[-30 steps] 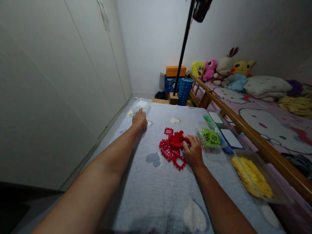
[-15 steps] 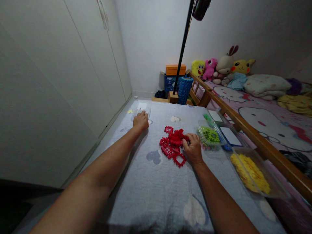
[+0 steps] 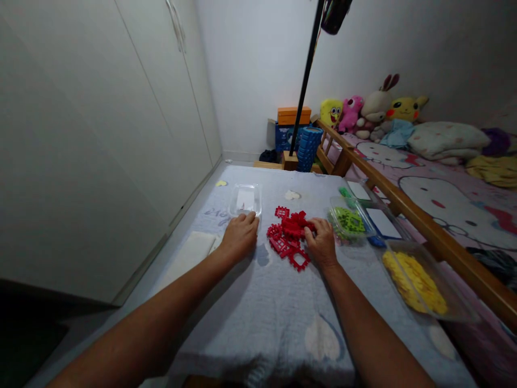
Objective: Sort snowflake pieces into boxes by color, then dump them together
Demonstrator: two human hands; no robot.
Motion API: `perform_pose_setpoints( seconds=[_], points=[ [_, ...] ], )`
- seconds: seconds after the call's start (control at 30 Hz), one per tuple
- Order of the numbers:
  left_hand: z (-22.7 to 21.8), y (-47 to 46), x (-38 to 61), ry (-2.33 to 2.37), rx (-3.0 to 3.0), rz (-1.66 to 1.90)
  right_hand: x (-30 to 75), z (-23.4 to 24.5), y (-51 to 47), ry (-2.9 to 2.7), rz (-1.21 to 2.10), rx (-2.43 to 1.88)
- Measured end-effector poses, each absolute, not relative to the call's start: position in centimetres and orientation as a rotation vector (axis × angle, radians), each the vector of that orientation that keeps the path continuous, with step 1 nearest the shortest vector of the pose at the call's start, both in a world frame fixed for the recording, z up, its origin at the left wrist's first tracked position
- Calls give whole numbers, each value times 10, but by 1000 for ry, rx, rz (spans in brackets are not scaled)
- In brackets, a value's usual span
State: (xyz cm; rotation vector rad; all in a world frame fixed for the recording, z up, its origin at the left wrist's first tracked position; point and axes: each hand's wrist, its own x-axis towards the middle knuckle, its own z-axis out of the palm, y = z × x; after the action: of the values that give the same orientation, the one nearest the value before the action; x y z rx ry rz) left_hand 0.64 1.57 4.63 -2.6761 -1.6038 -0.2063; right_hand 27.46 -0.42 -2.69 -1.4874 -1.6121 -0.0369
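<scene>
The left hand (image 3: pixel 241 234) covers the near edge of the clear box (image 3: pixel 259 200); its fingers lie close together there, but the thumb is hidden, so I cannot tell whether they grip the box. Inside the box a white paper (image 3: pixel 245 197) is seen, with a small mark too tiny to read. The right hand (image 3: pixel 323 243) has its thumb and fingertips at the right side of the red pieces (image 3: pixel 291 229), which lie in a heap on the cloth (image 3: pixel 278 307). Its fingertips are partly hidden, and I cannot tell whether they are clamped on a piece. Within the heap, single pieces overlap and are difficult to separate.

The left forearm partly covers a pale flat thing (image 3: pixel 194 252). To the right stand a box of green pieces (image 3: pixel 348 220) and one of yellow pieces (image 3: pixel 414 283), beside the bed rail (image 3: pixel 396 186). Behind the table rises a black pole (image 3: pixel 307 75); the dark object (image 3: pixel 336 15) near its top is cut off.
</scene>
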Motion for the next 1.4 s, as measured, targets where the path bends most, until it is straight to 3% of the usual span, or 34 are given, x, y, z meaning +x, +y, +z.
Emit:
perform_pose_setpoints(
  seconds=[0.2, 0.57, 0.9, 1.13, 1.4],
  points=[
    [51, -16, 4, -1543, -2716, -151, 274, -25, -5, -1613, -51, -1480],
    [40, -3, 22, -1805, -2432, -438, 272, -24, -5, -1621, -65, -1467],
    [37, -16, 22, -1767, -2405, -629, 255, -11, -11, -1715, -184, -1405],
    [29, -40, 22, -1714, -2445, -781, 226, 2, -24, -1871, -71, -1353],
    [6, -39, 13, -1780, -2208, -1032, 198, 41, 27, -1875, 52, -1740]
  ],
)
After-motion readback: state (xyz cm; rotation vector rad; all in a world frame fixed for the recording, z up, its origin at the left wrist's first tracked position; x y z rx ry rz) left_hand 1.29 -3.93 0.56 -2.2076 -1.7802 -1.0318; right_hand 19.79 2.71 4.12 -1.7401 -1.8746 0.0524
